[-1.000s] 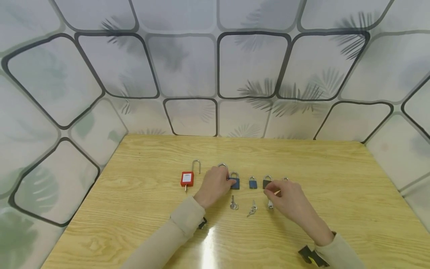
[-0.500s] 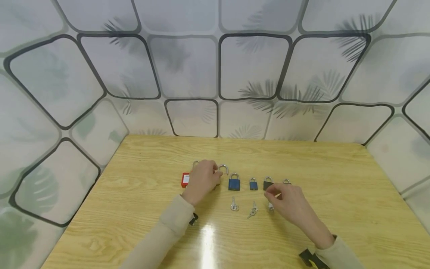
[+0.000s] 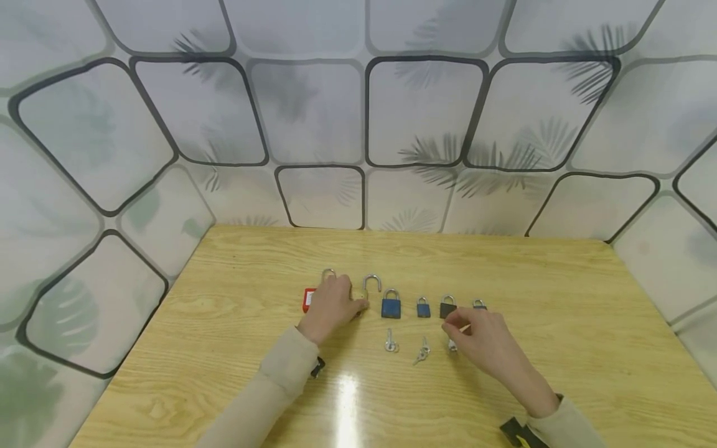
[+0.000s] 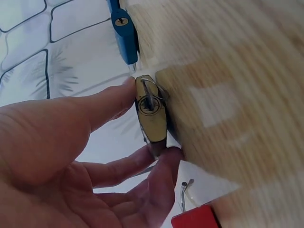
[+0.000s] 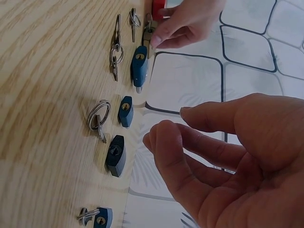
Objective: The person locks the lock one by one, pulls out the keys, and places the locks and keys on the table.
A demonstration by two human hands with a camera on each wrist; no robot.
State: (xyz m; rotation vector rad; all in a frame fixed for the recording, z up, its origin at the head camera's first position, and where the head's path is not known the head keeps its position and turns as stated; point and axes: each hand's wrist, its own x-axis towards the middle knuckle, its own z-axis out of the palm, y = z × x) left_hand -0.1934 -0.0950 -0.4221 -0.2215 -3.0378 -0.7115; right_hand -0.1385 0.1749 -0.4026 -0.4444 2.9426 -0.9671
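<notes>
In the left wrist view, my left hand [image 4: 118, 161] holds a brass padlock [image 4: 152, 126] edgewise, thumb at one end and fingertips at the other. A key with a ring sits in its keyhole. From the head view, the padlock's raised shackle [image 3: 372, 280] stands open beyond the fingers. Just left of that hand, partly covered by it, is a red padlock [image 3: 308, 300] with its long shackle up. My right hand [image 3: 484, 336] hovers near the black padlock [image 3: 447, 310], fingers loosely bent, thumb and index apart, nothing between them.
To the right of the brass one, a large blue padlock [image 3: 391, 308], a small blue padlock [image 3: 423, 310] and another blue padlock [image 3: 478, 304] line up on the wooden table [image 3: 269, 261]. Keys on rings [image 3: 390, 342] lie in front. A patterned curtain [image 3: 319, 112] encloses the back.
My left hand has shifted left from beside the large blue padlock, uncovering it and the brass padlock's open shackle, and now overlaps the red padlock. The right hand stays about where it was.
</notes>
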